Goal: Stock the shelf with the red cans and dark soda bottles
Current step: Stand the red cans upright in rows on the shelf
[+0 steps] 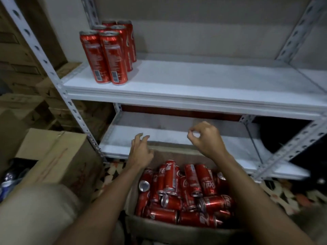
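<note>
Both hands, the left hand (141, 149) and right hand (206, 137), hovered seemingly empty, fingers loosely curled, above the box (177, 228) of jumbled cans (184, 191) at lower centre.

Red cans (184, 193), white shelf (194, 82)

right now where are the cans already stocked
In the head view, the upright red cans stand clustered at the left end of the upper white shelf, beside the perforated left post.

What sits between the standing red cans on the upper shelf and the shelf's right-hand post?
Nothing: in the head view the white upper shelf board runs bare from the cluster of upright red cans to the grey perforated metal post.
</note>
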